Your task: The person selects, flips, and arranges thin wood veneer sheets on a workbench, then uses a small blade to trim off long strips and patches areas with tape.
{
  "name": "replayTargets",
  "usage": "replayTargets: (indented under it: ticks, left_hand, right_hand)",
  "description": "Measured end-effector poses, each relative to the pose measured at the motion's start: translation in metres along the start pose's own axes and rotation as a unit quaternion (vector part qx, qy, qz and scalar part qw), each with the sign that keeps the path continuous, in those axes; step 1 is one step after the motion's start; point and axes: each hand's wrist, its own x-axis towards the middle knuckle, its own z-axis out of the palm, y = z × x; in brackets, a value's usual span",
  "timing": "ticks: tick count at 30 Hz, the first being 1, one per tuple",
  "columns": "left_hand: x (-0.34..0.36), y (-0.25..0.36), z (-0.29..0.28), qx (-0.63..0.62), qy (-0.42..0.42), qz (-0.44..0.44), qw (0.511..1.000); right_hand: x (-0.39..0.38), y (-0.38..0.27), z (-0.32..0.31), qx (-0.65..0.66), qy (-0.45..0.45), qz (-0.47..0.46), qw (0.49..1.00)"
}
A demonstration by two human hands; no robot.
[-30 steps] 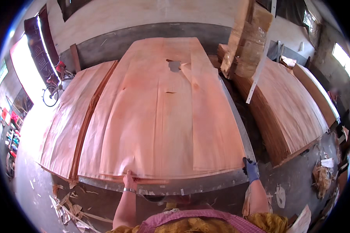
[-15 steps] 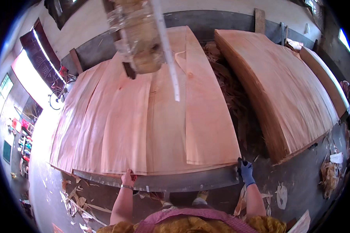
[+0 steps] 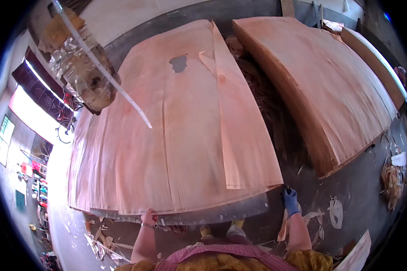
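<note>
Veneer sheet further right, table mostly hidden

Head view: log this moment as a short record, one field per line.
Left hand: bare, at near edge of pinkish sheet; grip unclear
Right hand: blue-gloved, by pinkish sheet's near right corner; grip unclear
Sheet condition: ragged hole toward far end
Beneath: grey surface
Right side: tall stack of similar sheets
Upper left: plastic-wrapped bundle

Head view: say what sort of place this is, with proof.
Probably a wood-veneer workshop: a broad, thin, wood-coloured sheet spread in front, a thick layered stack to its right, and torn scraps scattered on the floor.
</note>
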Motion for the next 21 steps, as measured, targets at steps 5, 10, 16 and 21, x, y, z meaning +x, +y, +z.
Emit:
replayTargets:
  ticks: [5,10,16,21]
  left_hand:
    - [-0.009,-0.007,0.007,-0.048,0.134,0.063,0.988]
    - [-0.054,-0.053,0.119,0.391,-0.082,0.485,0.777]
    - [-0.162,-0.064,0.299,0.446,-0.361,0.480,0.663]
    - [-0.246,-0.070,0.347,0.432,-0.361,0.493,0.663]
  right_hand:
    - [-0.038,0.018,0.004,-0.082,0.049,-0.054,0.994]
    - [-0.080,0.000,-0.003,-0.204,0.058,-0.090,0.973]
    - [-0.094,-0.020,-0.007,-0.112,0.024,-0.039,0.993]
    - [-0.100,-0.021,-0.003,-0.091,0.022,-0.058,0.994]
